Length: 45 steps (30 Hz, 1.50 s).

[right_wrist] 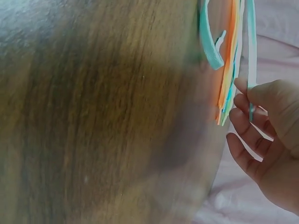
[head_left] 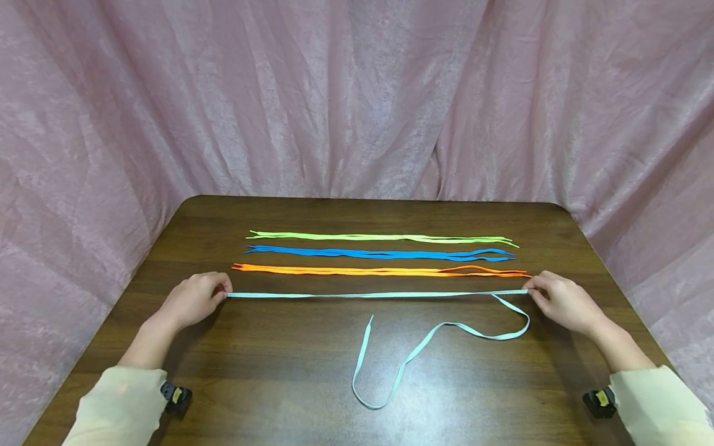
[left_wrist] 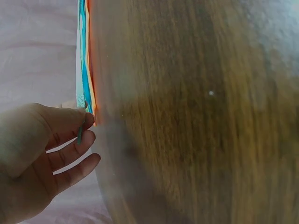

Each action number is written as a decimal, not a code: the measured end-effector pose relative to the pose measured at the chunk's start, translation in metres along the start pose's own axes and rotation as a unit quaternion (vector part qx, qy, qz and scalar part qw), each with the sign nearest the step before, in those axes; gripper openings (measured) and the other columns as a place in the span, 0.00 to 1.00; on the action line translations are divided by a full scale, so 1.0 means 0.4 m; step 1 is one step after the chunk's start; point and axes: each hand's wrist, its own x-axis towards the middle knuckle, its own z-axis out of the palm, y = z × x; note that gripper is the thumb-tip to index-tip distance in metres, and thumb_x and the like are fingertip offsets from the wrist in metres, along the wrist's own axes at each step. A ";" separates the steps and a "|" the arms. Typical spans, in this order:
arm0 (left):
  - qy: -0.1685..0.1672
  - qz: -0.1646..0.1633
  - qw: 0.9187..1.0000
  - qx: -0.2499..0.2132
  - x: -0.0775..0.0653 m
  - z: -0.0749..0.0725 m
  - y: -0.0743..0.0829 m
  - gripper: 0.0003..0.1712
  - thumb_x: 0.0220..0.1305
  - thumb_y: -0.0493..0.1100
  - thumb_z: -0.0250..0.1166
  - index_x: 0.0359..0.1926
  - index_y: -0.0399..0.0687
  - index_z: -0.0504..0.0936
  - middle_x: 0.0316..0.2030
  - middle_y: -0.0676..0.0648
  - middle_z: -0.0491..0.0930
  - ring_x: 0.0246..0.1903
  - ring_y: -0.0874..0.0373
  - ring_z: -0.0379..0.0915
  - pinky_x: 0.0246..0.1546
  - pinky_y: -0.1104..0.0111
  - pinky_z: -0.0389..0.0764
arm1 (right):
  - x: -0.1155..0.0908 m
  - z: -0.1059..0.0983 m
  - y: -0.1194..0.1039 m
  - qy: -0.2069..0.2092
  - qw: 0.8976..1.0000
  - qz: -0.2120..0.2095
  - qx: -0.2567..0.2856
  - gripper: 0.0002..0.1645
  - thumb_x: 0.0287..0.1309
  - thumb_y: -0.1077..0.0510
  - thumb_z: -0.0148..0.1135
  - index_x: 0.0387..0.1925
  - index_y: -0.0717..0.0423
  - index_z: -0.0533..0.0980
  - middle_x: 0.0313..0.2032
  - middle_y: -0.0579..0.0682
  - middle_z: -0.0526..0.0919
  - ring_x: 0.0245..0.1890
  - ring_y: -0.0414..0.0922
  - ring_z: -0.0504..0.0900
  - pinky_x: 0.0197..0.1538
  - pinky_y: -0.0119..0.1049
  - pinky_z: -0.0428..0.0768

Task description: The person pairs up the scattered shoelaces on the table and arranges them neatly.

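A pale mint shoelace (head_left: 390,295) is stretched straight across the table between both hands. My left hand (head_left: 196,298) pinches its left end between thumb and forefinger; in the left wrist view a short tip (left_wrist: 79,135) pokes out below the fingers. At the other end, my right hand (head_left: 566,301) pinches the lace in the same way, its tip (right_wrist: 251,113) hanging past the thumb in the right wrist view. A loose mint length (head_left: 429,334) curves over the table toward the front, meeting the stretched lace near the right hand.
Beyond the stretched lace, orange shoelaces (head_left: 346,271), blue shoelaces (head_left: 362,254) and yellow-green shoelaces (head_left: 357,236) lie in parallel rows on the brown wooden table (head_left: 268,384). Pink curtains (head_left: 334,99) hang behind and beside the table.
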 end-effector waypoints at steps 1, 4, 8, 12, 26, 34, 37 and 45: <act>0.001 0.003 1.000 0.000 0.003 0.003 -0.001 0.07 0.54 0.33 0.62 0.27 0.51 0.77 0.25 0.54 0.75 0.24 0.58 0.68 0.25 0.60 0.70 | 0.001 0.002 0.002 0.000 1.000 0.000 -0.001 0.11 0.41 0.71 0.65 0.26 0.53 0.79 0.25 0.39 0.75 0.22 0.31 0.67 0.24 0.33 0.68; 0.003 0.009 1.000 -0.001 0.012 0.008 -0.002 0.07 0.54 0.32 0.62 0.27 0.50 0.77 0.25 0.53 0.75 0.25 0.58 0.68 0.27 0.60 0.70 | 0.005 0.008 0.007 -0.005 1.000 0.008 -0.005 0.10 0.41 0.71 0.65 0.26 0.54 0.80 0.26 0.42 0.74 0.22 0.33 0.68 0.23 0.33 0.69; 0.005 0.016 1.000 -0.004 0.022 0.014 -0.001 0.07 0.53 0.31 0.62 0.27 0.48 0.78 0.25 0.52 0.75 0.25 0.58 0.68 0.27 0.59 0.71 | 0.010 0.017 0.013 -0.013 1.000 0.017 -0.010 0.10 0.42 0.71 0.64 0.27 0.54 0.80 0.27 0.44 0.75 0.22 0.35 0.70 0.23 0.35 0.69; 0.010 0.021 1.000 -0.009 0.032 0.018 -0.001 0.08 0.52 0.30 0.63 0.27 0.48 0.77 0.24 0.53 0.75 0.25 0.58 0.68 0.27 0.58 0.71 | 0.012 0.025 0.018 -0.012 1.000 0.018 -0.012 0.11 0.42 0.71 0.63 0.27 0.53 0.80 0.25 0.43 0.74 0.22 0.35 0.68 0.22 0.35 0.68; -0.001 0.014 1.000 -0.021 0.062 0.028 0.006 0.06 0.52 0.32 0.65 0.26 0.46 0.77 0.23 0.52 0.74 0.24 0.59 0.67 0.27 0.61 0.70 | 0.004 0.034 0.038 -0.018 0.999 0.042 -0.018 0.12 0.40 0.70 0.62 0.24 0.52 0.71 0.23 0.41 0.70 0.24 0.36 0.68 0.24 0.34 0.67; -0.004 0.014 1.000 -0.018 0.076 0.033 0.009 0.07 0.52 0.34 0.66 0.25 0.49 0.77 0.22 0.53 0.73 0.23 0.60 0.67 0.27 0.61 0.70 | -0.008 0.031 0.052 -0.024 0.998 0.054 -0.017 0.13 0.39 0.70 0.63 0.23 0.51 0.71 0.23 0.42 0.70 0.24 0.37 0.68 0.25 0.34 0.67; -0.009 0.010 1.000 -0.019 0.078 0.034 0.009 0.07 0.52 0.34 0.66 0.24 0.49 0.77 0.22 0.54 0.73 0.23 0.60 0.67 0.27 0.63 0.69 | -0.008 0.032 0.053 -0.028 0.998 0.061 -0.019 0.13 0.39 0.70 0.63 0.22 0.51 0.71 0.22 0.42 0.70 0.23 0.37 0.68 0.25 0.34 0.67; -0.015 -0.006 1.000 -0.006 0.078 0.034 0.012 0.07 0.52 0.36 0.66 0.24 0.51 0.77 0.22 0.54 0.73 0.23 0.60 0.67 0.24 0.65 0.67 | -0.004 0.037 0.056 -0.023 0.999 0.043 -0.011 0.15 0.36 0.71 0.66 0.22 0.50 0.72 0.22 0.43 0.71 0.23 0.39 0.70 0.26 0.34 0.68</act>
